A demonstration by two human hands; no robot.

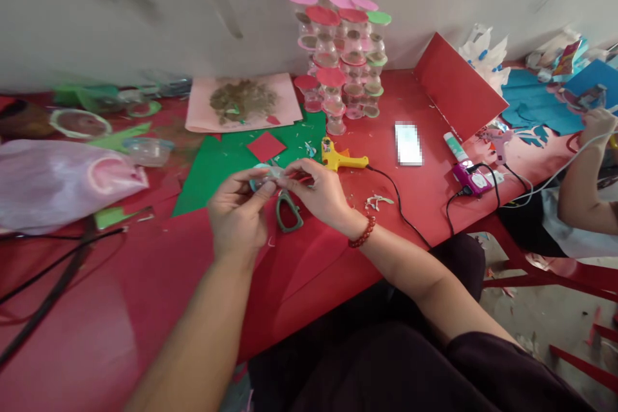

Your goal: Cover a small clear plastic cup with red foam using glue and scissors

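Between my fingertips is a small clear plastic cup point(274, 174) with a light blue edge; the fingers partly cover it. My left hand point(240, 209) grips it from the left with thumb and fingers. From the other side my right hand point(322, 192), a red bead bracelet at its wrist, pinches it. Dark-handled scissors point(290, 214) lie on the table just below the hands, their blades hidden. A yellow glue gun point(342, 158) rests beyond my right hand, its cord running toward me. Left of it, a red paper square point(266, 147) lies on a green sheet point(200, 170).
Stacked clear cups with coloured discs point(333, 58) stand by the wall. A phone point(408, 143), a purple power strip point(472, 179) and a red board point(458, 84) are rightward. A plastic bag point(62, 183) lies left. Another person's arm point(586, 174) is at far right.
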